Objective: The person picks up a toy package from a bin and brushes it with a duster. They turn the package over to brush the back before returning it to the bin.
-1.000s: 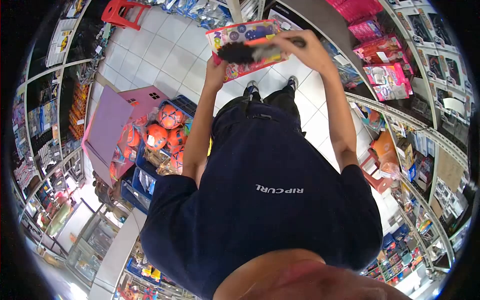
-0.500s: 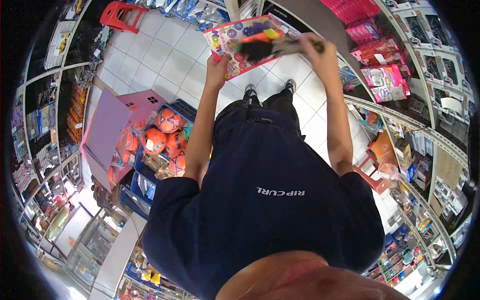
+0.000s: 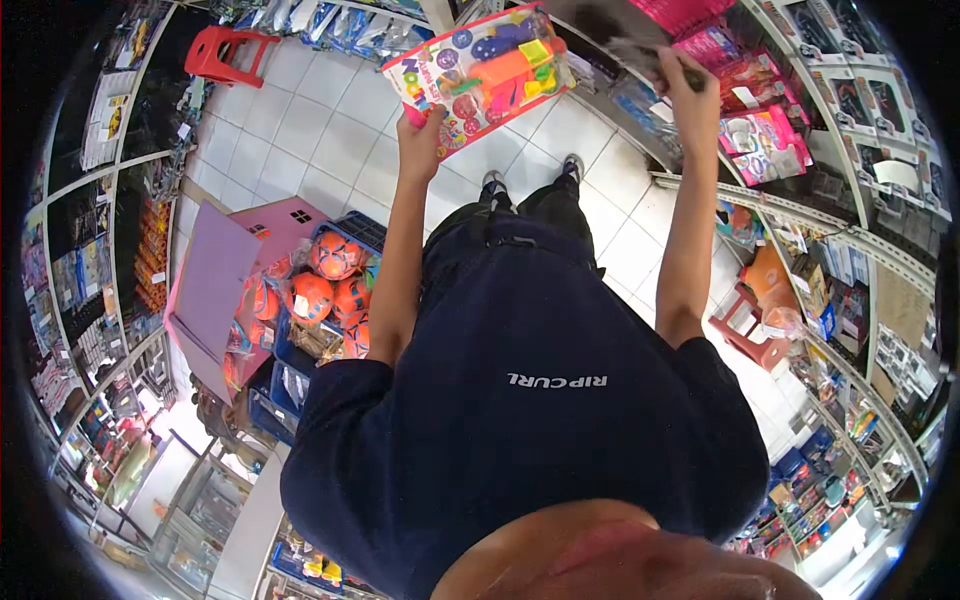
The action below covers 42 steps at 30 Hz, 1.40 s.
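Note:
My left hand [image 3: 420, 143] grips the lower left corner of a flat toy pack [image 3: 480, 80]. The pack has a red border, bright lettering and colourful moulded pieces showing at its front, and it is held tilted over the floor. Off to the right, my right hand [image 3: 690, 98] is closed around the handle of a brush [image 3: 640, 53]. Motion blurs the brush, and its dark bristle end merges with the dark shelf behind. The brush is apart from the pack.
Pink toy packs [image 3: 765, 145] line the shelf at right. An orange ball [image 3: 336, 255] lies among others in blue crates beside a purple toy house [image 3: 215, 265]. Red stools [image 3: 225, 55] stand on the tiled floor. Stocked shelves curve around both sides.
My right hand has swung right, carrying the brush off the pack's face towards the shelf. The pack in my left hand has shifted slightly up and left, its front now uncovered.

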Available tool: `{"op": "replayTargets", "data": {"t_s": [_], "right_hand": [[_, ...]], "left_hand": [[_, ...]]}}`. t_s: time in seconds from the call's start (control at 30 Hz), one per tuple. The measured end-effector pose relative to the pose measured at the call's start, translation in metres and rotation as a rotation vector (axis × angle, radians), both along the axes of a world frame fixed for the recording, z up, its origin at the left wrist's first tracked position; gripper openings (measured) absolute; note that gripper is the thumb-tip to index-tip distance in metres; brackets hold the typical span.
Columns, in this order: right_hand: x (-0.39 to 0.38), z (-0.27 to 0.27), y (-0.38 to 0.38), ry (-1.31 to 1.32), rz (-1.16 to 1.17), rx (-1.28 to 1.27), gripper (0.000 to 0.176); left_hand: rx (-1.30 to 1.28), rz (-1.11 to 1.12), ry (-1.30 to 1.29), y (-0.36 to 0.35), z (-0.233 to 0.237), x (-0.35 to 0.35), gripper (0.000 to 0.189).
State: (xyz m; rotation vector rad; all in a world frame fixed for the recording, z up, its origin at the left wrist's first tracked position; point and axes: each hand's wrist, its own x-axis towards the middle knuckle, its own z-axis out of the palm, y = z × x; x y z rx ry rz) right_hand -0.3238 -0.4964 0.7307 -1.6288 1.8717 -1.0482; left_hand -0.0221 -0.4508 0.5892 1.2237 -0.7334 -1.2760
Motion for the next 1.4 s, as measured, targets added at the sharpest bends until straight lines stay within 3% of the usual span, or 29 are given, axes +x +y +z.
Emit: {"op": "replayTargets", "data": {"t_s": [0.1,0.13,0.23,0.27,0.37,0.4,0.43,0.5,0.53,0.57,0.63,0.7,0.77,0.8,0.9,0.93,0.97,1.03,1.07,1.1,1.17,1.2,1.23,1.3,1.33,1.37,1.4], "right_hand": [[-0.007,0.013,-0.004,-0.729,0.302,0.218,0.025],[-0.023,-0.011,-0.022,-0.428,0.189,0.088,0.026],[-0.043,-0.004,-0.033,-0.271,0.116,0.042,0.027],[-0.041,0.0,-0.026,-0.722,0.188,0.125,0.028],[-0.042,0.004,-0.025,-0.637,0.024,0.009,0.028],[-0.05,0.001,-0.024,-0.285,0.113,0.039,0.029],[-0.051,-0.002,-0.021,-0.285,0.107,0.034,0.029],[-0.049,-0.005,-0.02,-0.631,0.149,0.038,0.029],[-0.046,-0.011,-0.022,-0.584,0.044,-0.126,0.029],[-0.041,-0.007,-0.018,-0.584,0.045,-0.115,0.029],[-0.034,0.006,-0.008,-0.178,0.25,0.189,0.028],[-0.033,-0.013,-0.013,-0.276,0.251,0.108,0.026],[-0.036,-0.017,-0.012,-0.757,0.087,-0.051,0.028],[-0.045,-0.03,-0.017,-0.427,0.16,-0.065,0.03],[-0.04,-0.036,-0.02,-0.432,0.016,-0.029,0.029],[-0.045,-0.029,-0.02,-0.7,0.044,0.001,0.029],[-0.05,-0.032,-0.024,-0.697,0.052,0.011,0.029],[-0.06,-0.045,-0.035,-0.495,0.1,0.04,0.027],[-0.062,-0.045,-0.04,-0.031,0.063,-0.027,0.026],[-0.063,-0.049,-0.038,-0.032,0.054,-0.024,0.026],[-0.066,-0.051,-0.045,-1.031,-0.026,0.013,0.024],[-0.066,-0.053,-0.046,-1.189,-0.032,-0.015,0.022],[-0.066,-0.057,-0.049,-1.191,-0.03,-0.015,0.022],[-0.063,-0.063,-0.056,-0.481,-0.026,0.017,0.018],[-0.069,-0.059,-0.057,-0.416,-0.008,0.065,0.017],[-0.07,-0.06,-0.062,-0.416,-0.002,0.06,0.017],[-0.07,-0.062,-0.066,-0.887,-0.013,0.058,0.017]], "left_hand": [[-0.032,-0.014,-0.066,-0.001,-0.003,0.0,0.017],[-0.034,-0.019,-0.069,-0.002,-0.003,0.0,0.017],[-0.056,0.021,0.083,-0.003,-0.001,0.0,0.019],[-0.055,0.059,0.133,-0.001,-0.002,0.003,0.021],[-0.02,0.105,0.222,0.001,0.01,0.007,0.025],[-0.015,0.11,0.236,0.003,0.012,0.012,0.024],[-0.014,0.119,0.25,0.003,0.013,0.014,0.024],[-0.028,0.133,0.251,-0.004,0.011,0.017,0.024],[-0.025,0.115,0.233,-0.005,0.002,0.023,0.025],[-0.011,0.096,0.212,0.0,-0.003,0.026,0.027],[0.0,0.109,0.236,0.0,0.008,0.019,0.028],[-0.018,0.156,0.251,-0.005,0.006,0.018,0.027],[-0.012,0.162,0.254,-0.005,0.005,0.019,0.028],[-0.006,0.165,0.253,-0.003,0.005,0.02,0.028],[-0.006,0.13,0.255,-0.005,0.005,0.022,0.028],[-0.018,0.165,0.236,-0.009,0.003,0.021,0.027],[-0.013,0.176,0.238,-0.006,0.002,0.02,0.027],[-0.02,0.146,0.296,-0.006,0.005,0.022,0.026],[-0.016,0.139,0.293,-0.006,0.007,0.023,0.026],[0.002,0.133,0.293,-0.005,0.009,0.024,0.026],[0.002,0.136,0.301,-0.01,0.011,0.022,0.025],[-0.008,0.153,0.276,-0.009,0.011,0.022,0.025],[-0.017,0.169,0.25,-0.008,0.011,0.024,0.024],[0.011,0.178,0.241,-0.006,0.014,0.027,0.022],[0.002,0.145,0.186,-0.005,0.011,0.03,0.022],[-0.01,0.117,0.132,-0.007,0.013,0.031,0.021],[-0.016,0.123,0.133,-0.007,0.014,0.03,0.021]]}}
